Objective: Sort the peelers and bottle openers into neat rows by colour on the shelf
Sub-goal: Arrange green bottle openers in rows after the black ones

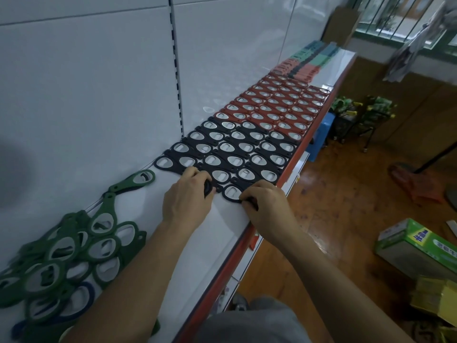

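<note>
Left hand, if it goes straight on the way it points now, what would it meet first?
Probably the laid black bottle openers just beyond it. The left hand, gripping a black opener, points up the shelf at their nearest row, though depth is unclear.

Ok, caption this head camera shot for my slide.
Left hand and right hand each hold a black bottle opener by the black rows; green ones lie piled nearby.

The white shelf point(222, 231), red along its front edge, runs from lower left to upper right. Green openers point(74, 251) lie heaped at lower left, a blue one point(90, 297) among them. Black openers point(230, 149) lie in rows at centre, with red openers point(279, 105) in rows beyond. Peelers point(306, 60) lie at the upper-right end.
</note>
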